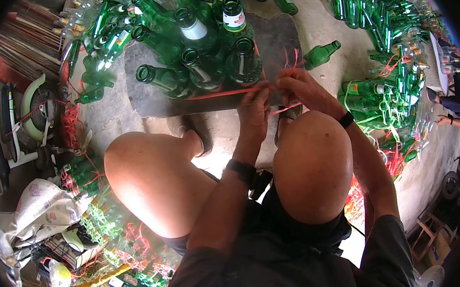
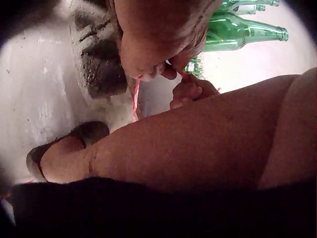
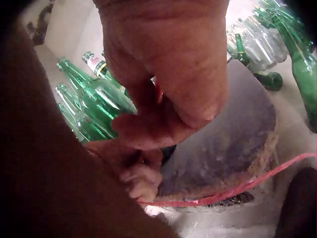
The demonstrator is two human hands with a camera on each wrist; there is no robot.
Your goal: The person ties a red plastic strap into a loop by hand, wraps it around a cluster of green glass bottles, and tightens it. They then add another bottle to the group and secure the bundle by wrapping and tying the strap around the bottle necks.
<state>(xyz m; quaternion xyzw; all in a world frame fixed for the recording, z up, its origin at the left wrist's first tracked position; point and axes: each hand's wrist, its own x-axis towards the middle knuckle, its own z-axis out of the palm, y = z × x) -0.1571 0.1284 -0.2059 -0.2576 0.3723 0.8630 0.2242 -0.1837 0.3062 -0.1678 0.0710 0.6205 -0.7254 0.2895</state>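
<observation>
Several green bottles (image 1: 202,72) stand grouped on a dark slab (image 1: 150,105). A red strip (image 1: 220,94) runs along the near side of the group to both hands, which meet at its right end. My left hand (image 1: 254,108) pinches the strip between thumb and fingers. Just right of it, my right hand (image 1: 299,88) has its fingers curled round the strip. In the left wrist view a red length (image 2: 135,99) hangs from the left hand (image 2: 161,37). The right wrist view shows the right hand (image 3: 168,74) above the left fingers (image 3: 141,181), its fingertips partly hidden.
A green bottle (image 1: 323,53) lies on the floor right of the slab. Piles of bottles (image 1: 360,1) lie at the back and right. A fan (image 1: 38,111) and a white sack (image 1: 36,207) are at the left. Another person's arm (image 1: 451,120) shows at far right.
</observation>
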